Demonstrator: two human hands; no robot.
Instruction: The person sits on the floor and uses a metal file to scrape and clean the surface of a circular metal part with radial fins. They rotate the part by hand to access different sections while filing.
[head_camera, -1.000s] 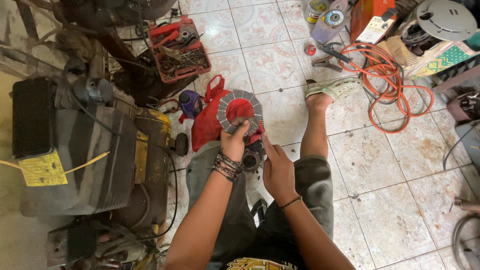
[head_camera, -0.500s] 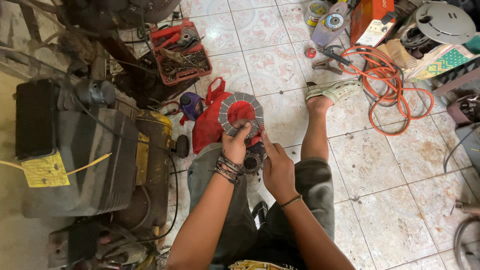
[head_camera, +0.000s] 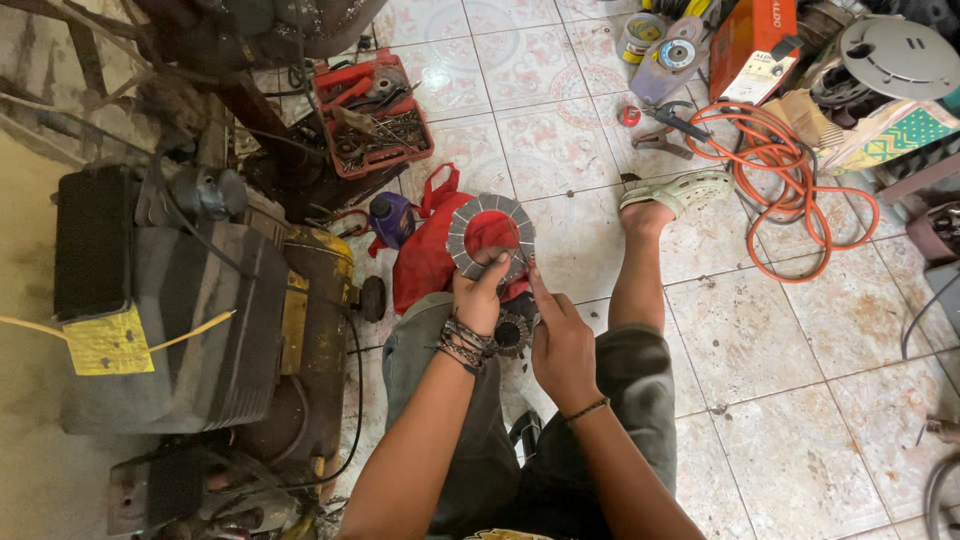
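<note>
My left hand (head_camera: 479, 297) grips the lower edge of a grey ring-shaped friction plate (head_camera: 490, 236) with segmented pads, holding it upright over a red bag (head_camera: 425, 262). My right hand (head_camera: 560, 335) sits just right of it, index finger stretched up to touch the plate's lower right rim. Between the two hands, lower down, lies a dark toothed round hub (head_camera: 512, 333). I sit on the tiled floor with my right leg stretched out, foot in a pale sandal (head_camera: 682, 190).
A large dark engine with a yellow part (head_camera: 190, 310) fills the left. A red tray of tools (head_camera: 375, 115) lies behind, a purple bottle (head_camera: 390, 217) beside the bag. An orange coiled cable (head_camera: 790, 185), an orange machine (head_camera: 755, 40) and pliers (head_camera: 660, 142) are at the right back.
The hands and plate keep nearly the same pose; the view has shifted slightly, so everything sits a little lower and to the right.
</note>
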